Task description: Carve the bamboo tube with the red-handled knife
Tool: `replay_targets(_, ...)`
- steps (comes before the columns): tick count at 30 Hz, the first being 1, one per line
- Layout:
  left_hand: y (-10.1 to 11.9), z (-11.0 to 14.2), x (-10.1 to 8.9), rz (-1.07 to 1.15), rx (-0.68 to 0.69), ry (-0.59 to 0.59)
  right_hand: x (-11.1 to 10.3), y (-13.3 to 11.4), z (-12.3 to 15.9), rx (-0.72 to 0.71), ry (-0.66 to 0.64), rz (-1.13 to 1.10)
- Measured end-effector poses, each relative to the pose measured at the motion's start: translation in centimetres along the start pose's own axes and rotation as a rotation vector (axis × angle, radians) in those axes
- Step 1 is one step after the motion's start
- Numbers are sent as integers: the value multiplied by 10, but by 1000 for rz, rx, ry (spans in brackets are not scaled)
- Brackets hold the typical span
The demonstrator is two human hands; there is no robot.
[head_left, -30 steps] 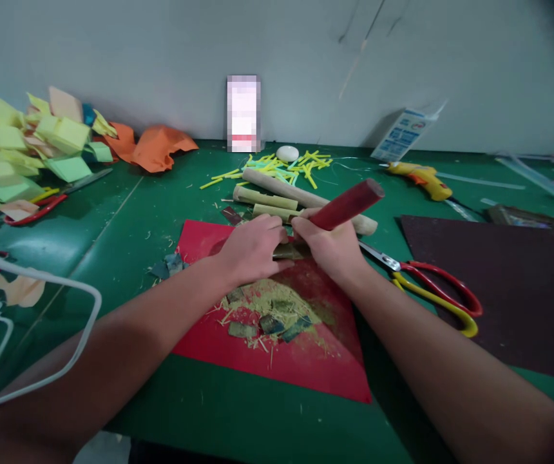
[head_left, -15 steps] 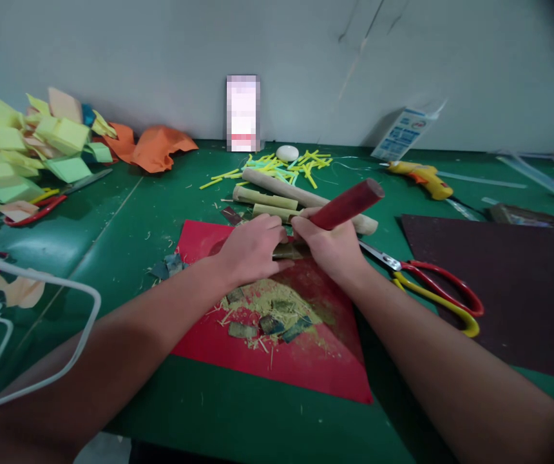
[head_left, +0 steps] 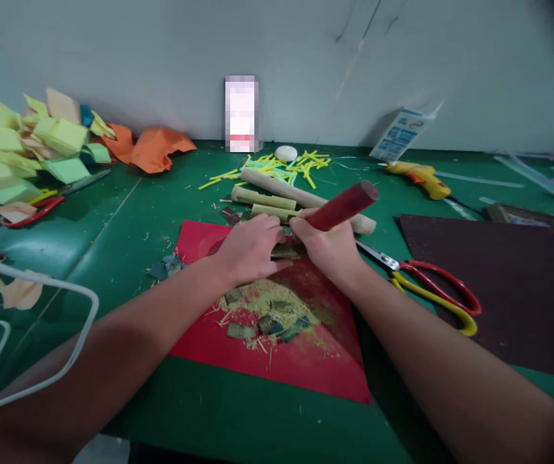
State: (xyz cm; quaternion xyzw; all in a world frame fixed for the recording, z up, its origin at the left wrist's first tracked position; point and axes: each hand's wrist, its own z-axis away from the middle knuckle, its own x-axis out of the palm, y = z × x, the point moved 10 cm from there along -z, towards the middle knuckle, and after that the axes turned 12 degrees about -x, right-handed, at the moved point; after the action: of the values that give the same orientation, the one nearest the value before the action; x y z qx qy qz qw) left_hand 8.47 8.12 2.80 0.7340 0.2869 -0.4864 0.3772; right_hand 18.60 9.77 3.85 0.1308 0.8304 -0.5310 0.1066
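Note:
My right hand (head_left: 328,248) is closed round a tool with a thick dark red handle (head_left: 344,204) that sticks up and to the right; its working end is hidden between my hands. My left hand (head_left: 252,248) is curled over a small greenish piece (head_left: 284,251), pressing it onto the red sheet (head_left: 306,364). A heap of yellow-green shavings and small dark scraps (head_left: 270,312) lies on the red sheet just in front of my wrists.
Green bamboo-like sticks (head_left: 262,200) and a pale wooden dowel (head_left: 277,183) lie beyond my hands. Red-and-yellow scissors (head_left: 431,287), a dark board (head_left: 499,283) and a yellow glue gun (head_left: 419,177) are right. Folded paper pieces (head_left: 20,151) and red scissors (head_left: 33,209) are left; a white cable (head_left: 59,367) loops near left.

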Motion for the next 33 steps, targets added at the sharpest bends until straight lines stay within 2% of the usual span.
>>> replay_targets(33, -3, 0, 1, 30, 3, 7, -6, 6, -2, 22, 9, 50)
